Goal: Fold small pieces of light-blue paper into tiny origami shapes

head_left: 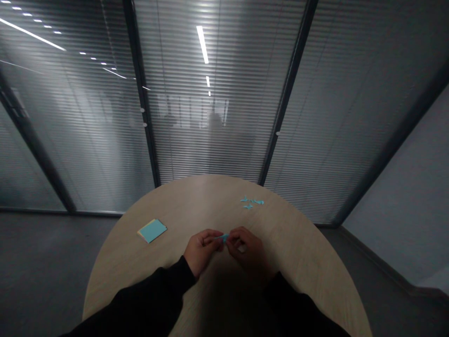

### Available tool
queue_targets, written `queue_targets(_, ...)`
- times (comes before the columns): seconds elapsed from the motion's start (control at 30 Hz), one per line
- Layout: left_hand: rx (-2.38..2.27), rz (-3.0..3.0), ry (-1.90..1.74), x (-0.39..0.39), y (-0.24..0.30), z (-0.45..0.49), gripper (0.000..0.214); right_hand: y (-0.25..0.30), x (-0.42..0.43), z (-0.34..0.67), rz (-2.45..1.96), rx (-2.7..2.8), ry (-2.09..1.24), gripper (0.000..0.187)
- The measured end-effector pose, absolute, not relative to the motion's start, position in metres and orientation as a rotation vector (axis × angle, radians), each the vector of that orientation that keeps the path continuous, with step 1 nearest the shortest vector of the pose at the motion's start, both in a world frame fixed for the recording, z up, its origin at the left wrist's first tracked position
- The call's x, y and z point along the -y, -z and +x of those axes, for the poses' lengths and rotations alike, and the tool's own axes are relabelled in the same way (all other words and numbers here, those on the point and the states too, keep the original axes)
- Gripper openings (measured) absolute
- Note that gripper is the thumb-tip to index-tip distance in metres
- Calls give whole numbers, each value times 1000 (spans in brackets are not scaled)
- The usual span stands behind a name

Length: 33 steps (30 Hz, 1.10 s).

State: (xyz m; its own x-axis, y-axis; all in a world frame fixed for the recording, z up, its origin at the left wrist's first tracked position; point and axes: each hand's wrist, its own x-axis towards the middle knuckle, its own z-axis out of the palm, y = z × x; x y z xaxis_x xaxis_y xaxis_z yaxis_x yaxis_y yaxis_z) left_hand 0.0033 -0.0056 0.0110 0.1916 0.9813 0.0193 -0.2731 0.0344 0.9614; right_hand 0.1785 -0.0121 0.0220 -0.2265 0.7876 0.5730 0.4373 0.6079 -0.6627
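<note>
A small piece of folded blue paper (224, 238) is pinched between my two hands above the near middle of the table. My left hand (202, 250) grips its left end with thumb and fingers. From the other side, my right hand (248, 250) has its fingertips closed on the right end. The fingers cover much of the paper, so its full shape is hidden. Beyond my right hand lie several small folded blue paper shapes (248, 206), pointed like little birds or stars. Left of my hands rests a stack of square paper sheets (153, 230), blue on top with a yellowish edge beneath.
The round wooden table (189, 201) has a curved edge on the far side and both flanks. Behind it stand glass panels with blinds (210, 154) and dark frames. A pale wall (410, 201) rises at the right above the grey floor (45, 262).
</note>
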Motion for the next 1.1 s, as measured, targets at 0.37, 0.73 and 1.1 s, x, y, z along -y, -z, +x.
queue_targets(0.37,-826,1102,-1160,1,-1,0,46,-20,12,177,-1125,1632,-807,17)
queue_targets(0.73,-778,1037,-1162,2,-1,0,45,-17,8,179,-1090,1417,-1137,30)
queue_targets(1.1,-749,1031,-1146,-2,5,0,46,-16,8,177,-1085,1437,-1179,32)
